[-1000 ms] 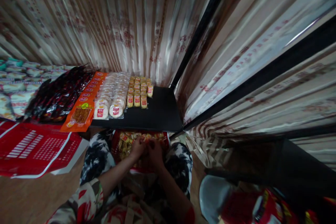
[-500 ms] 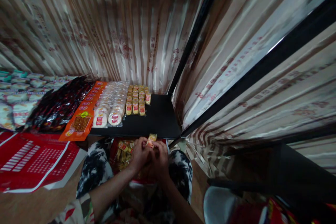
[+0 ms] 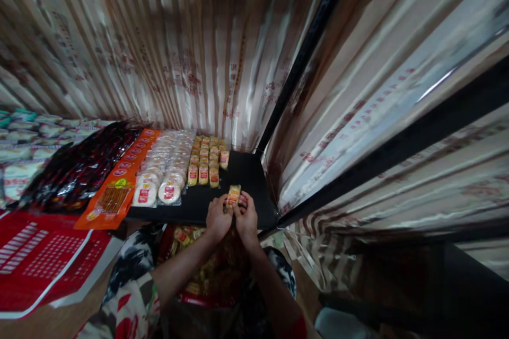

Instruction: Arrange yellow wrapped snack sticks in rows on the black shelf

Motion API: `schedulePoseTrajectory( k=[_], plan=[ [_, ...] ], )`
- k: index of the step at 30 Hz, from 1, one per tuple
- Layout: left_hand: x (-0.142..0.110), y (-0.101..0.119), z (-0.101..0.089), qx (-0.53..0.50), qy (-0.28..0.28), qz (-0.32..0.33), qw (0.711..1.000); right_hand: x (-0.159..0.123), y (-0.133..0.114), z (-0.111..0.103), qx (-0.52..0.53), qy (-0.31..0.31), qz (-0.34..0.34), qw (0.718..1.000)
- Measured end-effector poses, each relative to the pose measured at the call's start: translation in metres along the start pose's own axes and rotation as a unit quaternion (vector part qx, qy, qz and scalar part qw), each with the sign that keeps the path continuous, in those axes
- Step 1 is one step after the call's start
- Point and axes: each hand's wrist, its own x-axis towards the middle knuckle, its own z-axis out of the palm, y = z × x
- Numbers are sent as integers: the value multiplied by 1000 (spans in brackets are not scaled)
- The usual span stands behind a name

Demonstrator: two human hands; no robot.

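Between my two hands is a small yellow snack packet with a red-and-white label, upright over the front of the black shelf. My left hand pinches its left side, and my right hand grips its lower right. Just beyond, similar yellow snack packets stand in close rows, with one at the right end of a row. Below my forearms, a red container between my knees holds many loose yellow packets.
Left of the yellow rows lie clear-wrapped round white crackers, an orange snack bag, dark shiny packets and white packets. A red basket is at lower left. Black posts and pleated curtains enclose the shelf.
Both hands have risen forward from above the red container to over the shelf's front, carrying the yellow packet. More of the container's contents now shows. The view has shifted slightly.
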Motion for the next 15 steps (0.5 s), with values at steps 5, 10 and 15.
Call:
schedulePoseTrajectory(
  k=[5, 10, 15],
  plan=[
    [27, 10, 11, -20, 7, -19, 1000, 42, 13, 14, -15, 14, -2, 1000],
    [50, 17, 18, -77, 15, -28, 997, 80, 20, 30, -15, 6, -11, 1000],
    [68, 24, 22, -132, 8, -15, 991, 105, 27, 45, -17, -25, -29, 999]
  ],
)
